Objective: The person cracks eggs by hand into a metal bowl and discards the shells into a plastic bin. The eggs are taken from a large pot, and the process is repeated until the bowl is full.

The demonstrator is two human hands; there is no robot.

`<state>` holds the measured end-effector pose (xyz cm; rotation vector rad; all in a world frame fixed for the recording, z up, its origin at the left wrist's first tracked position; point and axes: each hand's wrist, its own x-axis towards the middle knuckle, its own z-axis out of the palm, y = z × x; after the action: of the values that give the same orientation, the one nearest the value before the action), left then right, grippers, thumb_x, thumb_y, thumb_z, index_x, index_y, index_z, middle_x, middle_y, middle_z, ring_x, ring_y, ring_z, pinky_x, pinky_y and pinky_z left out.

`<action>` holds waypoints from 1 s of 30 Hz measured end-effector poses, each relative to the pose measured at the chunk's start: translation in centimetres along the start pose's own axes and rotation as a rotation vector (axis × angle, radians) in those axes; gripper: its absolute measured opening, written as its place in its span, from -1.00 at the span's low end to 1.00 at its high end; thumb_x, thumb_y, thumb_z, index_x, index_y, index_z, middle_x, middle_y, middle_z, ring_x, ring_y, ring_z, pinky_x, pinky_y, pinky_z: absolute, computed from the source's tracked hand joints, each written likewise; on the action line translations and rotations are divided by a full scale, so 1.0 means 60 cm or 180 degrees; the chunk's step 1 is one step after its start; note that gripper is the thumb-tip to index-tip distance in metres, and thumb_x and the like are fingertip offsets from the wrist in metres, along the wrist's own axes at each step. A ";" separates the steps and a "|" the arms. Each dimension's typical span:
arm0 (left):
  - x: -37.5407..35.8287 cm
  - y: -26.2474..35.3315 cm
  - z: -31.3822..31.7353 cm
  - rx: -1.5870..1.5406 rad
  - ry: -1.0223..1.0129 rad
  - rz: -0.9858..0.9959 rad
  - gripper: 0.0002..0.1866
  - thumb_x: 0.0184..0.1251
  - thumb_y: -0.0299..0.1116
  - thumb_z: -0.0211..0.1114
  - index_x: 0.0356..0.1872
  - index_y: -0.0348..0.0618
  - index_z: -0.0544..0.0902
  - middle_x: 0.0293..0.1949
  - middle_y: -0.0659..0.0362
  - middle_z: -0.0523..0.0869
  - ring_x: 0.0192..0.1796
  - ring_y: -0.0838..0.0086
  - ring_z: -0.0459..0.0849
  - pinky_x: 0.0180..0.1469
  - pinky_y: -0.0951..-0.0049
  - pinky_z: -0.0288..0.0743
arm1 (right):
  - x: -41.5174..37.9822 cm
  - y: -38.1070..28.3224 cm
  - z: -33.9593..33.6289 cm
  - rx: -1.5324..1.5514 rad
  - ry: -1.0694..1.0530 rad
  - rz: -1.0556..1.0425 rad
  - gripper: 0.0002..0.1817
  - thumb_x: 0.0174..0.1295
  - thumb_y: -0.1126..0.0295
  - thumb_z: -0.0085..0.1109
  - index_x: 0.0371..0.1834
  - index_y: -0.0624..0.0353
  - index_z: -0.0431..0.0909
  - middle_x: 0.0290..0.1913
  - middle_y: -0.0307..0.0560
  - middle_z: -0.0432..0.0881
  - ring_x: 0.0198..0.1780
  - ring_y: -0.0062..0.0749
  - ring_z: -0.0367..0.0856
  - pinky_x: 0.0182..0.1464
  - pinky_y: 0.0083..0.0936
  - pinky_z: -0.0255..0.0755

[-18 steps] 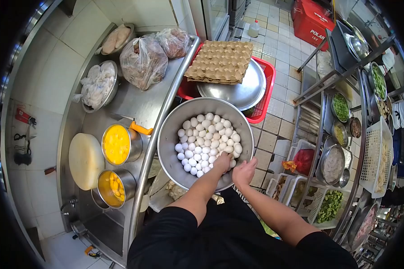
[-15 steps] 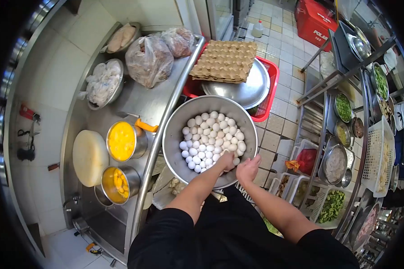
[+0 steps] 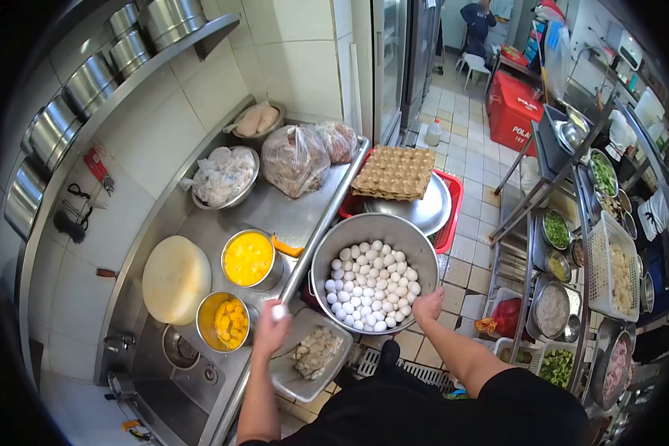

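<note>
My left hand [image 3: 269, 331] is closed around a white egg [image 3: 279, 312], held up beside the steel counter's edge. Close to it stand two steel pots of yolks, one fuller [image 3: 249, 259] and one lower down [image 3: 224, 321]. Many white and pale brown eggs [image 3: 372, 286] fill the bottom of a large metal stockpot [image 3: 327, 245]. At that pot's right rim, my right hand [image 3: 428, 303] grips the edge. A grey tub [image 3: 282, 372] with what look like eggshells [image 3: 318, 351] sits below my left hand.
On the counter are a round chopping block [image 3: 177, 279], an orange-handled tool [image 3: 287, 247], bagged meat [image 3: 296, 160] and a bowl of bags [image 3: 227, 177]. Egg trays [image 3: 394, 172] rest on a lid behind the stockpot. Food racks [image 3: 531, 223] line the right; a person [image 3: 477, 21] is far back.
My left hand has come out of the stockpot with an egg and moved left toward the counter. The right hand stays at the pot's rim. The view has tilted up.
</note>
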<state>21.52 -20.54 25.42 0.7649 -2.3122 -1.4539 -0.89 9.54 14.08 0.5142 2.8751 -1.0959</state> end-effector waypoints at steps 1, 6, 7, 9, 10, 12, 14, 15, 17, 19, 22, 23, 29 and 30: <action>-0.019 -0.023 -0.042 0.1285 0.0837 0.0783 -0.67 0.16 -0.56 0.14 -0.01 -0.16 0.47 -0.25 0.03 0.56 -0.30 0.21 0.58 -0.27 0.30 0.46 | -0.001 -0.001 -0.001 -0.0026 0.0047 0.0005 -0.68 0.07 0.53 0.03 -0.11 0.30 0.21 -0.02 0.31 0.39 -0.03 0.25 0.46 0.00 -0.05 0.37; -0.110 -0.102 -0.154 0.2420 0.1729 -0.0110 -0.80 0.18 -0.48 0.14 -0.15 -0.13 0.52 -0.14 -0.13 0.46 -0.20 -0.08 0.55 -0.19 0.03 0.42 | 0.009 0.008 0.012 -0.0170 0.0234 -0.0032 -0.57 0.00 0.51 0.06 -0.01 0.30 0.23 0.00 0.28 0.42 0.01 0.19 0.49 0.08 -0.11 0.40; -0.125 -0.117 -0.158 0.2409 0.1740 -0.0095 -0.80 0.18 -0.48 0.14 -0.15 -0.13 0.52 -0.14 -0.13 0.46 -0.20 -0.08 0.55 -0.19 0.03 0.42 | 0.007 0.007 0.009 -0.0158 0.0248 -0.0039 -0.57 0.00 0.51 0.06 -0.01 0.30 0.23 0.00 0.28 0.42 0.01 0.19 0.49 0.08 -0.11 0.40; -0.141 -0.135 -0.166 0.2422 0.1487 -0.0195 -0.85 0.20 -0.45 0.14 -0.20 -0.14 0.54 -0.12 -0.11 0.43 -0.18 -0.11 0.54 -0.19 -0.01 0.41 | 0.004 -0.004 0.001 -0.0213 0.0123 0.0075 -0.57 -0.01 0.51 0.08 -0.02 0.29 0.25 0.01 0.27 0.43 0.02 0.18 0.49 0.09 -0.12 0.39; -0.146 -0.138 -0.167 0.2408 0.1609 -0.0086 -0.86 0.22 -0.43 0.13 -0.21 -0.16 0.53 -0.12 -0.11 0.44 -0.18 -0.10 0.55 -0.18 0.02 0.42 | 0.001 -0.011 -0.003 -0.0192 0.0133 0.0087 -0.57 -0.01 0.51 0.08 -0.02 0.29 0.25 0.01 0.27 0.43 0.02 0.18 0.49 0.09 -0.12 0.39; -0.150 -0.139 -0.166 0.2228 0.1832 0.0142 -0.87 0.23 -0.43 0.13 -0.21 -0.17 0.53 -0.11 -0.10 0.44 -0.17 -0.09 0.54 -0.17 0.04 0.42 | -0.004 -0.022 -0.016 -0.0166 0.0024 0.0239 -0.50 -0.05 0.54 0.09 0.04 0.33 0.24 0.04 0.33 0.42 0.08 0.20 0.46 0.12 -0.16 0.39; -0.156 -0.151 -0.161 0.1990 0.1935 0.0300 -0.89 0.25 -0.45 0.13 -0.23 -0.19 0.52 -0.09 -0.11 0.44 -0.14 -0.07 0.53 -0.14 0.09 0.41 | 0.013 0.003 0.007 -0.0253 0.0103 0.0126 -0.51 -0.03 0.51 0.11 0.03 0.31 0.25 0.04 0.30 0.43 0.06 0.17 0.48 0.11 -0.16 0.41; -0.160 -0.153 -0.159 0.1985 0.1935 0.0304 -0.89 0.25 -0.45 0.13 -0.23 -0.19 0.52 -0.09 -0.11 0.44 -0.14 -0.07 0.53 -0.14 0.09 0.41 | 0.011 0.002 0.006 -0.0363 0.0160 -0.0003 -0.53 -0.01 0.48 0.12 0.01 0.30 0.26 0.04 0.26 0.44 0.03 0.14 0.51 0.09 -0.15 0.42; -0.158 -0.152 -0.160 0.1951 0.1881 0.0379 -0.89 0.25 -0.47 0.12 -0.22 -0.20 0.52 -0.08 -0.09 0.45 -0.13 -0.05 0.52 -0.12 0.10 0.40 | 0.008 -0.001 0.002 -0.0344 0.0103 0.0083 -0.52 -0.01 0.48 0.12 0.02 0.30 0.26 0.04 0.26 0.44 0.04 0.13 0.51 0.10 -0.17 0.43; -0.156 -0.129 -0.157 0.1857 0.2075 0.0586 -0.89 0.25 -0.48 0.12 -0.22 -0.21 0.51 -0.10 -0.09 0.45 -0.13 -0.04 0.52 -0.11 0.11 0.40 | 0.007 -0.008 -0.002 -0.0332 0.0050 0.0167 -0.52 -0.01 0.48 0.12 0.02 0.30 0.26 0.05 0.26 0.44 0.05 0.11 0.51 0.10 -0.18 0.43; -0.160 -0.151 -0.149 0.1846 0.2061 0.0555 -0.90 0.26 -0.49 0.11 -0.23 -0.24 0.50 -0.15 -0.07 0.45 -0.13 -0.02 0.50 -0.09 0.14 0.38 | 0.008 -0.002 -0.001 -0.0387 0.0043 0.0172 -0.52 -0.01 0.48 0.12 0.02 0.31 0.26 0.05 0.25 0.44 0.05 0.10 0.52 0.09 -0.19 0.44; -0.158 -0.166 -0.149 0.1930 0.1852 0.0353 -0.90 0.26 -0.51 0.11 -0.24 -0.26 0.49 -0.17 -0.07 0.44 -0.13 0.00 0.49 -0.08 0.15 0.37 | 0.006 0.001 -0.002 -0.0363 0.0054 0.0123 -0.52 -0.01 0.48 0.13 0.02 0.31 0.26 0.05 0.26 0.44 0.05 0.10 0.52 0.09 -0.19 0.44; -0.095 -0.102 -0.173 0.0919 0.2226 0.0329 -0.87 0.18 -0.48 0.18 -0.27 -0.27 0.47 -0.21 -0.05 0.45 -0.12 0.06 0.47 -0.03 0.20 0.34 | 0.000 -0.012 -0.011 -0.0298 0.0010 0.0128 -0.52 -0.01 0.48 0.13 0.01 0.31 0.25 0.04 0.27 0.44 0.04 0.12 0.52 0.08 -0.18 0.44; -0.081 -0.118 -0.175 0.1078 0.2179 0.0486 -0.85 0.15 -0.48 0.19 -0.27 -0.27 0.47 -0.22 -0.05 0.45 -0.12 0.07 0.47 -0.03 0.20 0.34 | 0.002 -0.014 -0.010 -0.0310 0.0010 0.0161 -0.52 -0.01 0.48 0.12 0.02 0.31 0.25 0.04 0.28 0.44 0.03 0.14 0.52 0.09 -0.18 0.44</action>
<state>32.81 -27.89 23.79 0.9617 -2.0161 -0.5947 -1.19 9.38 15.03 0.5805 2.8831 -0.9435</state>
